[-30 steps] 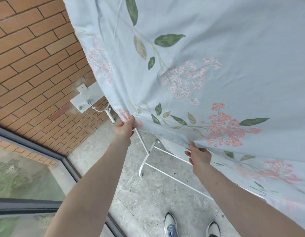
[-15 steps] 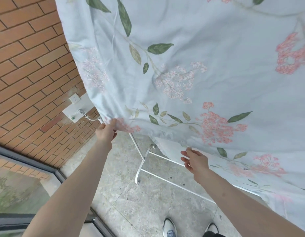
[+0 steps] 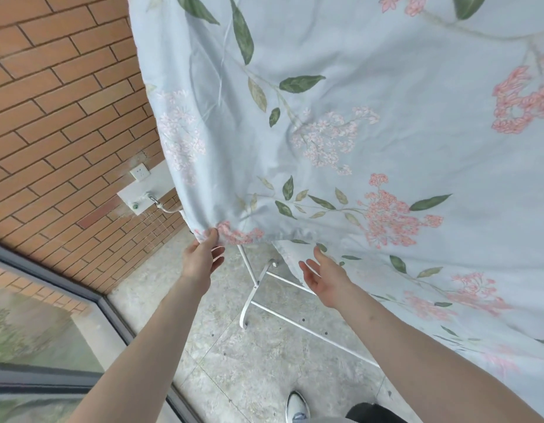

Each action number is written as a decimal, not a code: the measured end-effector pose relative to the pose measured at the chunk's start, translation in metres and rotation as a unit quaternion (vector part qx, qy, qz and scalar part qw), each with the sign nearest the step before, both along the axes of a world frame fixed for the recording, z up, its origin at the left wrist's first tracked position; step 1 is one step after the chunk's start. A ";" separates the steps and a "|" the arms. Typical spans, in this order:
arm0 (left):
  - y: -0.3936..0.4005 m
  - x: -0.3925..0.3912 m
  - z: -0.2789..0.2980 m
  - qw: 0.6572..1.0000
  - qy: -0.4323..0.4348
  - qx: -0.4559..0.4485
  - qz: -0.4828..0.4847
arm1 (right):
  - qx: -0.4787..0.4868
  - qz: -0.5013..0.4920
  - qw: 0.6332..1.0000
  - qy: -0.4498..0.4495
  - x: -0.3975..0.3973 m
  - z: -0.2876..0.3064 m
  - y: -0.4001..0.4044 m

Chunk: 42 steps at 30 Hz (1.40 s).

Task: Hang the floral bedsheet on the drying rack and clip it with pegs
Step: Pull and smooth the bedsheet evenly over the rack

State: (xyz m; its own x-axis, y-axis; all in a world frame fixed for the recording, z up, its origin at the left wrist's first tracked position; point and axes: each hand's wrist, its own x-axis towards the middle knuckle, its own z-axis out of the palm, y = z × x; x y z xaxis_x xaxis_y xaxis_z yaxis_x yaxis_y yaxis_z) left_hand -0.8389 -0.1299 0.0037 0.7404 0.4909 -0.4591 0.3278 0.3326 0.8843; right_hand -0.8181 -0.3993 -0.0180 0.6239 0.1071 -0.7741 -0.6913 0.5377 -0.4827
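Note:
The pale blue floral bedsheet hangs in front of me and fills the upper right of the head view. It covers the top of the white drying rack; only the rack's leg and foot bars show below the hem. My left hand reaches up to the sheet's lower left corner, thumb and fingertips touching the gathered hem. My right hand is open, palm up, fingers spread just under the hem and holding nothing. No pegs are in view.
A red brick wall stands at the left with a white socket and a tap plate. A dark window frame runs along the floor edge. My shoes stand on the grey stone floor.
My right hand let go of the hem and opened, palm up. My left hand stayed at the sheet's lower left corner. The sheet hangs lower and flatter.

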 end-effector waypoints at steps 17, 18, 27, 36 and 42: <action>0.030 0.038 -0.009 0.996 0.054 0.046 0.047 | -0.146 -0.058 0.987 -0.026 0.039 -0.029 0.031; 0.030 0.044 -0.011 0.996 0.054 0.053 0.048 | -0.158 -0.059 0.985 -0.026 0.040 -0.033 0.031; 0.036 0.082 -0.056 0.988 0.109 0.091 0.063 | -0.214 -0.024 0.976 -0.010 0.051 -0.076 0.033; 0.045 0.110 -0.104 0.980 0.152 0.116 0.057 | -0.250 -0.001 0.968 0.001 0.070 -0.130 0.044; 0.053 0.118 -0.141 0.974 0.176 0.134 0.054 | -0.266 0.017 0.964 0.013 0.077 -0.167 0.048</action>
